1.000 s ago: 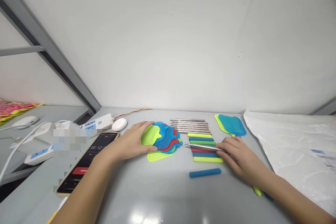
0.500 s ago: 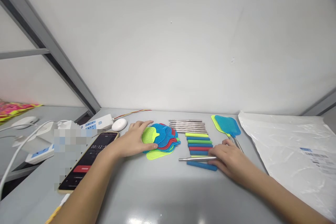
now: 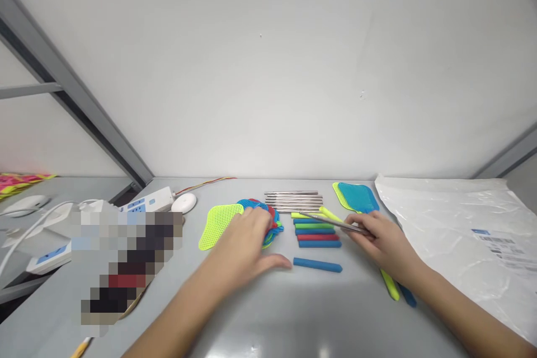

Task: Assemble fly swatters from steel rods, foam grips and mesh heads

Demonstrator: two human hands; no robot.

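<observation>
My left hand [image 3: 247,240] lies over a pile of fly swatter heads [image 3: 277,224] in blue, red and green. Its thumb is stretched out to the right, apart from the fingers, whose tips are hidden. Beside it on the left is a lime yellow swatter head [image 3: 218,225], partly covered by the hand. My right hand [image 3: 380,238] is closed on a thin metal rod [image 3: 331,222] and a lime yellow handle tube [image 3: 329,213], raised above the table. Below is a row of coloured handle tubes [image 3: 318,237], with one blue tube [image 3: 318,264] lying apart in front.
Several metal rods [image 3: 293,200] lie behind the tubes. Two assembled fly swatters [image 3: 358,197] lie at the right, beside a white plastic mailing bag [image 3: 453,235]. At the left are power strips [image 3: 151,201], a white round device [image 3: 183,203] and a blurred-out phone [image 3: 140,263].
My right hand has lifted the rod and taken the yellow tube from the row. My left hand has moved right across the pile, and a yellow head now shows to its left.
</observation>
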